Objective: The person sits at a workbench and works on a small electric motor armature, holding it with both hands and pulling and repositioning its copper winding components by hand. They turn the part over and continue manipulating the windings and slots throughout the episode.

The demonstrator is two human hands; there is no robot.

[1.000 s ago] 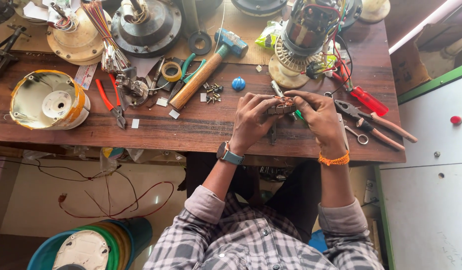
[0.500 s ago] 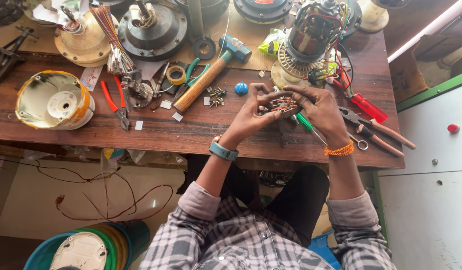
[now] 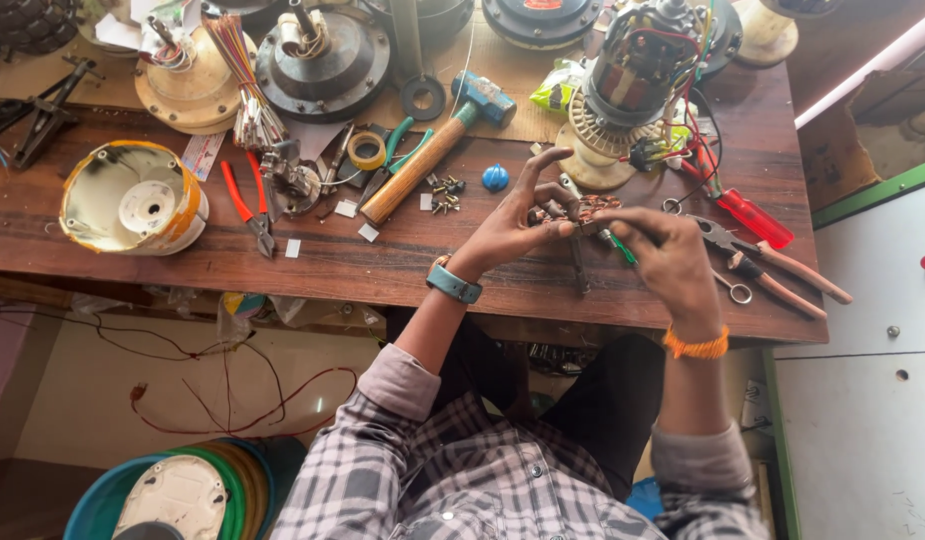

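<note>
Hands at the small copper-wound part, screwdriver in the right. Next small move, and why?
Probably set the green screwdriver tip onto the small copper-wound part. The left hand pinches that part above the wooden bench, and the right hand holds the tool angled toward it.

Both hands (image 3: 592,235) pinch a copper-wound part (image 3: 582,210) (above bench (image 3: 382,260)).

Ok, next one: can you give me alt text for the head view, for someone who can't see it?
Seen from above, a person's left hand and right hand hold a small copper-wound part and a green-handled screwdriver over a cluttered wooden workbench. Around them lie a hammer, red pliers, a red screwdriver and several motor housings.
</note>
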